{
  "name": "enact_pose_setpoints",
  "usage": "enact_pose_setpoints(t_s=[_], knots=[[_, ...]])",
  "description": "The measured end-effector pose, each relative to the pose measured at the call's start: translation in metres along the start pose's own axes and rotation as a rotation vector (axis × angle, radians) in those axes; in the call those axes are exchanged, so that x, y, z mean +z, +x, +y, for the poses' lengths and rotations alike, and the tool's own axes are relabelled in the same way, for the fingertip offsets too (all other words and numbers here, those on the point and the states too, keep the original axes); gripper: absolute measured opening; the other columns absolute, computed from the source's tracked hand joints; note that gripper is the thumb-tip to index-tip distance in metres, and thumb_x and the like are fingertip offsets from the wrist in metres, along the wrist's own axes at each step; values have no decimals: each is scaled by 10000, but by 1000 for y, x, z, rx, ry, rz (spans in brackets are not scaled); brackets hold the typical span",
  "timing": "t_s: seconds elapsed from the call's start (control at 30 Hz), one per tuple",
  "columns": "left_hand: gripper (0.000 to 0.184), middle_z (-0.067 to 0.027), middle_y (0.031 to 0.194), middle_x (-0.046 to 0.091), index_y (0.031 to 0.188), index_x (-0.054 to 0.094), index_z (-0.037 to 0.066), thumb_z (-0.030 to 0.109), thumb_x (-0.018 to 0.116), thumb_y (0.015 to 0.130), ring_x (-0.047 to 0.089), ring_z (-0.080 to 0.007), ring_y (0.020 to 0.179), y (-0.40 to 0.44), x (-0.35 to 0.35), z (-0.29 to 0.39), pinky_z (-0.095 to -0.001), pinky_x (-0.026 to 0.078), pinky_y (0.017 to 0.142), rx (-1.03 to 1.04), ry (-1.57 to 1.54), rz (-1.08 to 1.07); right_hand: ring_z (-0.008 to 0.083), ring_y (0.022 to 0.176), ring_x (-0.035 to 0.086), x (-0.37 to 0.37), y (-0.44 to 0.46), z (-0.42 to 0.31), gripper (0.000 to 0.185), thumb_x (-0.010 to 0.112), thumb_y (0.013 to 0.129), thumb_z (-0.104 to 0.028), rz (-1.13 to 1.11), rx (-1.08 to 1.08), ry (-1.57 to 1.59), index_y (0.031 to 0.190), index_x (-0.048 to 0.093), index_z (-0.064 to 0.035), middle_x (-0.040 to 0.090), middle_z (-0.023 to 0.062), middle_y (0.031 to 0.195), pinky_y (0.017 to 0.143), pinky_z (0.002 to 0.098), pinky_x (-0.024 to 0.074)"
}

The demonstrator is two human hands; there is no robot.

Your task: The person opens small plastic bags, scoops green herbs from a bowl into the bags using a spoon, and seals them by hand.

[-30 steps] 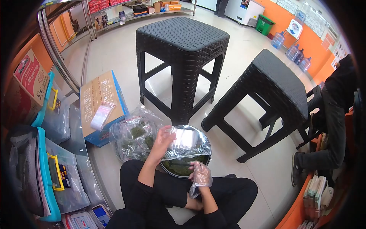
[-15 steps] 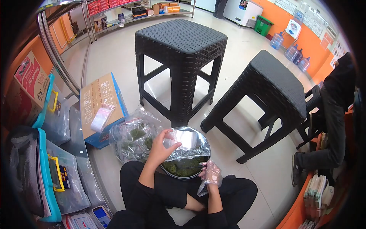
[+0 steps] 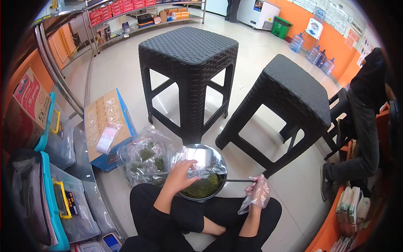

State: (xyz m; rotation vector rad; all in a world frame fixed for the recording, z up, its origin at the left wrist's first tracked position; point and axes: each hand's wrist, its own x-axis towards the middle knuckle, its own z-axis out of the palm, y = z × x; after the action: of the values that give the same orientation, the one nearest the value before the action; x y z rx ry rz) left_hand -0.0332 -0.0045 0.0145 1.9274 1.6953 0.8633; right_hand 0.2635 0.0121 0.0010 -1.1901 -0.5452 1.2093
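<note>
A round metal pan (image 3: 225, 168) sits in front of my crossed legs, with a loose green, moss-like material (image 3: 197, 190) in it. My left hand (image 3: 180, 177) is bare and pinches a small clear plastic bag (image 3: 202, 171) above the pan. In a clear plastic glove, my right hand (image 3: 257, 191) grips the dark handle of a spoon (image 3: 237, 180). The spoon's head, heaped with green material, is close to the bag's edge; whether it is inside the bag I cannot tell. A large clear bag (image 3: 145, 161) of green-filled packets lies left of the pan.
Two black stools (image 3: 189, 46) (image 3: 294, 88) stand beyond the pan. At left are a cardboard box (image 3: 105, 122) with a stack of clear bags (image 3: 108, 138) on it, and lidded plastic bins (image 3: 73, 206). A person's leg (image 3: 363, 138) is at right, beside an orange shelf (image 3: 319, 229).
My right hand has moved right, away from the pan's edge, and the spoon with green material now shows. My left hand stays at the bag. The whole view has shifted slightly.
</note>
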Motion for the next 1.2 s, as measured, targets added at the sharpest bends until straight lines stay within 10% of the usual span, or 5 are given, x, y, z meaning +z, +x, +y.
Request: enact_pose_setpoints(t_s=[0.63,1.2], knots=[[631,-112,1068,618,1227,562,88,334,780,688,548,-313,1044,-1,39,-4,-417,376,945,44,47,-176,105,403,478,27,-17,-6,327,517,985,-349,-29,-12,-34,812,554,-74,505,1,605,368,223,378],[605,-147,1098,621,1201,536,71,334,761,705,557,-330,1089,5,38,-1,-427,377,955,-25,23,-186,90,506,506,55,-55,-12,325,464,1011,-257,-341,-448,-342,843,589,-8,557,52,692,461,232,447]])
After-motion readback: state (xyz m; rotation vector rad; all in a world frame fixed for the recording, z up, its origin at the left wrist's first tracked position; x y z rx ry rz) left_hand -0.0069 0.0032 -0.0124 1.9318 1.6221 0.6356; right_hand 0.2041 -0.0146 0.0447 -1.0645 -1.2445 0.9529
